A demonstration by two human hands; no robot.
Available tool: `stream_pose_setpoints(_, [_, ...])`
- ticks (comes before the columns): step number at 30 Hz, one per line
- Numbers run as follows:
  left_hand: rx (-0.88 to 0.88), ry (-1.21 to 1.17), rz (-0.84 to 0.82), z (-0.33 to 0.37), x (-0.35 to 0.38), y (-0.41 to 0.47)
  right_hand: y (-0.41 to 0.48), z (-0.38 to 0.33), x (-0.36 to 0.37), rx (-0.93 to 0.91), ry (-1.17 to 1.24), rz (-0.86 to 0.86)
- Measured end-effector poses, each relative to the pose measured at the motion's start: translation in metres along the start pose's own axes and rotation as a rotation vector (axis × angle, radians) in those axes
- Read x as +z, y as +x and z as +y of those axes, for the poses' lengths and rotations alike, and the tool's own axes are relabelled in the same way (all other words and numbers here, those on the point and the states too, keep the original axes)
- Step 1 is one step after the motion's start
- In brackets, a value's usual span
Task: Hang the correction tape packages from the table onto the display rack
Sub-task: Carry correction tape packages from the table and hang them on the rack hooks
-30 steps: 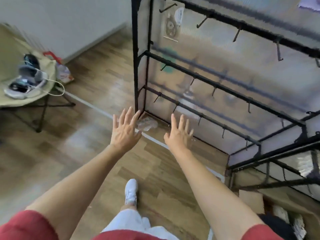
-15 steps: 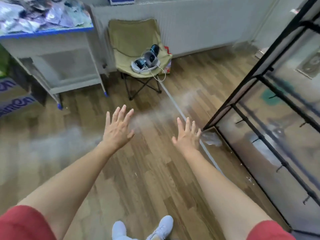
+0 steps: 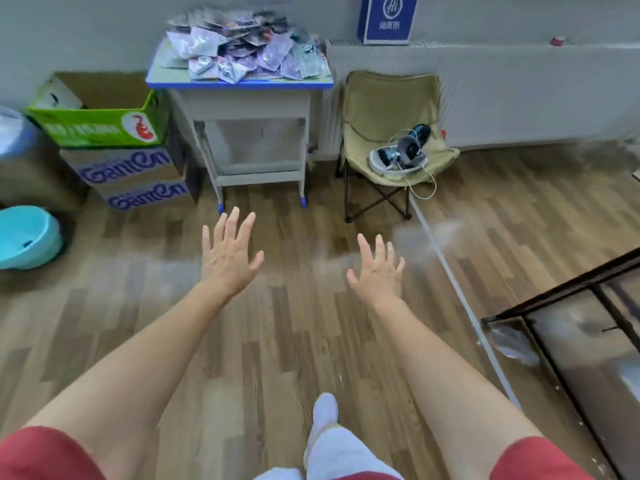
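A heap of correction tape packages (image 3: 246,51) in clear and purple wrappers lies on a small blue-edged table (image 3: 239,85) against the far wall. My left hand (image 3: 230,252) and my right hand (image 3: 377,271) are stretched out in front of me with fingers spread, both empty, above the wooden floor well short of the table. Only the bottom corner of the black display rack (image 3: 568,299) shows at the right edge.
A folding chair (image 3: 388,109) holding a headset and cable stands right of the table. Stacked cardboard boxes (image 3: 114,147) and a turquoise basin (image 3: 26,237) are at the left. A white strip (image 3: 460,289) runs across the floor. My white shoe (image 3: 325,410) is below.
The view has swung left, away from the rack and toward the table, which now stands straight ahead. Both hands stay spread and empty.
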State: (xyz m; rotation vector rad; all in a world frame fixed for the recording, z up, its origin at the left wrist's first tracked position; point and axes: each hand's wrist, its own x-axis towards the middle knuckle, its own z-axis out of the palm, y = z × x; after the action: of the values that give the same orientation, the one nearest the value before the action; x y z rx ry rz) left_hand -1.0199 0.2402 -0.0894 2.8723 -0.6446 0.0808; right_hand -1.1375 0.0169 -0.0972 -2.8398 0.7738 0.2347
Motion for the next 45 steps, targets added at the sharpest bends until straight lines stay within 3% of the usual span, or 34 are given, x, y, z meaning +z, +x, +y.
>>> stream_pose_setpoints(6, [-0.095, -0.021, -0.007, -0.057, -0.002, 0.084, 0.100, -0.067, -0.010, -0.034, 0.049, -0.032])
stream_pose_setpoints(21, [-0.211, -0.160, 0.082, -0.164, -0.032, 0.388, 0.399, -0.239, -0.085, -0.267, -0.072, 0.118])
stream_pose_setpoints(31, [-0.136, -0.111, 0.062, -0.259, -0.034, 0.621, 0.601, -0.350, -0.125, -0.175, -0.034, 0.180])
stream_pose_setpoints(39, [-0.116, -0.126, -0.016, -0.285, -0.010, 0.730, 0.719, -0.382, -0.132, -0.101, 0.038, 0.093])
stream_pose_setpoints(45, [-0.208, -0.153, -0.041, -0.296, 0.010, 0.810, 0.819, -0.397, -0.154, -0.174, 0.089, 0.126])
